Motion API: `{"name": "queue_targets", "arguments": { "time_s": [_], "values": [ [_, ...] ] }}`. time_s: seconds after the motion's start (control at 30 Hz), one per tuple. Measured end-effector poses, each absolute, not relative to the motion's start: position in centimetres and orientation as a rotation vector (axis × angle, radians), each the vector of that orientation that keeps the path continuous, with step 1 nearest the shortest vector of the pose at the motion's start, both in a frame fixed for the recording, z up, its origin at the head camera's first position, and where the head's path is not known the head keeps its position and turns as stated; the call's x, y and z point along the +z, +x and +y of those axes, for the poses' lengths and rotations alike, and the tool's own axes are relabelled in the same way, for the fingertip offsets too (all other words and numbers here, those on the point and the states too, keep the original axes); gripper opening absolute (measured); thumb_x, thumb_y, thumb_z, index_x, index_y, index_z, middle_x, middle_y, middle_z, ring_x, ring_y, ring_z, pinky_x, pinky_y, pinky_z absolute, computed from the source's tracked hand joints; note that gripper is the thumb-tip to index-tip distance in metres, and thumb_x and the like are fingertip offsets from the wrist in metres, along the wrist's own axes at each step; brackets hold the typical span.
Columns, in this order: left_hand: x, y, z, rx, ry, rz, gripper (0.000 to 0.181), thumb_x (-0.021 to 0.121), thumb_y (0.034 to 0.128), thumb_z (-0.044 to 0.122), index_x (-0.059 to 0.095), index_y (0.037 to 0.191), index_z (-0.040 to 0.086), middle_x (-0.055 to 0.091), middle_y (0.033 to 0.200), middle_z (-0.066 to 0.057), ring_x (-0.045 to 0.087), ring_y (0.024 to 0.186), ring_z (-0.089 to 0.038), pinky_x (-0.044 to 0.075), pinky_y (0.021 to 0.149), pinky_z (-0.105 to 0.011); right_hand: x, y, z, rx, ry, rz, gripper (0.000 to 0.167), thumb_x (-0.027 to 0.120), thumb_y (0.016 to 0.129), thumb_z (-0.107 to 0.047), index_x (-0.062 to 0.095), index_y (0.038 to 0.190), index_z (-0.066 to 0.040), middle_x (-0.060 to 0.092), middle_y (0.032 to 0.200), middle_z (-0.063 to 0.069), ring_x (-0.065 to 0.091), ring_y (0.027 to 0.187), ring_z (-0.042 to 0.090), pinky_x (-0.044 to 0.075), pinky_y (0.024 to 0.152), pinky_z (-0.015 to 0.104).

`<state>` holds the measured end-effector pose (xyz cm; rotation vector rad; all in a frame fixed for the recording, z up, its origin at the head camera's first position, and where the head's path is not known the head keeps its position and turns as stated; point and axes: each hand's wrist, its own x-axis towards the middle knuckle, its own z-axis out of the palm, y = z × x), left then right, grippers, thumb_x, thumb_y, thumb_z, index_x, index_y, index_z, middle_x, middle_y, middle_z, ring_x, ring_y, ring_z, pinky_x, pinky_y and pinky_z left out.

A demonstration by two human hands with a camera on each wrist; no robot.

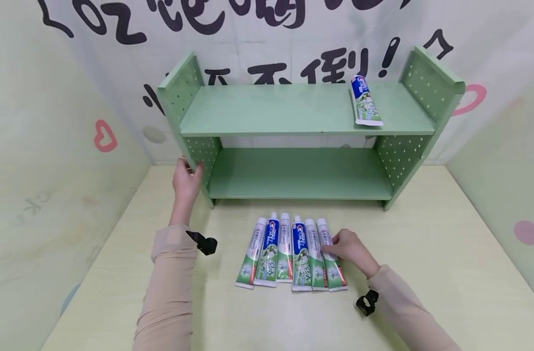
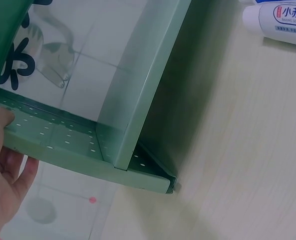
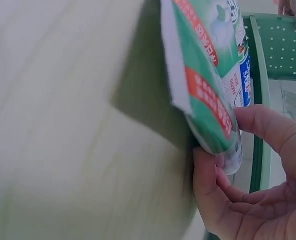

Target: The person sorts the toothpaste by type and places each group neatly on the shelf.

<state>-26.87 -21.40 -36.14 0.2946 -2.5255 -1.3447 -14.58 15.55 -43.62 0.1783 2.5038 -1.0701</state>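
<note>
At the left of the head view, your left hand (image 1: 187, 180) is grasping the near edge of the green shelf (image 1: 299, 173); in the left wrist view, the thumb is lying on the inner face of the side panel and the fingers are showing on the outer side. The panel is looking stiff, so that edge should be giving you a firm hold.

In the lower middle of the frame, the row of toothpaste tubes (image 1: 285, 248) is lying on the table (image 1: 425, 273), six side by side, caps pointing toward the shelf and flat ends toward you. The rightmost tube (image 1: 333, 268) is closing the row, and your right hand (image 1: 352, 248) is pinching it across the middle, thumb on one edge and fingers on the other. In the right wrist view, its flat end is casting a shadow on the table; you cannot tell how far it is lifting.

It will probably be feeling light, soft and somewhat slick, denting if you are squeezing hard. A gentle grip around the plump middle should be serving best, since the thin end may be bending.

At the upper right, the single tube (image 1: 366, 103) is resting on the upper board, flat end forward.
</note>
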Motion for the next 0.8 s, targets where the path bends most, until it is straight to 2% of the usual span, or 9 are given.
{"name": "queue_targets", "arguments": {
  "time_s": [0.27,0.57,0.8],
  "values": [
    [-35.9,-26.7,-21.2,-1.386,0.316,-2.518,0.042,0.044,0.0941,0.031,0.037,0.124,0.002,0.049,0.127,-0.018,0.048,0.117,-0.028,0.048,0.094,-0.039,-43.5,-14.5,16.1,-1.114,0.179,2.46,0.025,0.07,0.076,-0.019,0.062,0.082,0.004,0.062,0.071,0.009,0.051,0.055,0.011,0.044,0.05,0.021],
    [-35.6,-26.8,-21.0,-1.365,0.296,-2.517,0.041,0.045,0.0945,0.03,0.038,0.123,0.001,0.049,0.127,-0.019,0.049,0.118,-0.029,0.048,0.094,-0.039,-42.1,-14.4,17.5,-1.159,0.191,2.461,0.039,0.069,0.077,-0.019,0.054,0.098,0.011,0.061,0.087,0.018,0.058,0.066,0.016,0.053,0.058,0.025],
    [-35.9,-26.7,-21.1,-1.354,0.304,-2.524,0.041,0.045,0.0942,0.031,0.039,0.121,0.001,0.05,0.126,-0.02,0.049,0.117,-0.03,0.048,0.093,-0.041,-40.3,-14.8,18.3,-1.217,0.177,2.452,0.042,0.067,0.079,-0.019,0.052,0.102,0.012,0.06,0.089,0.018,0.058,0.067,0.015,0.055,0.062,0.029]
  ]
}}
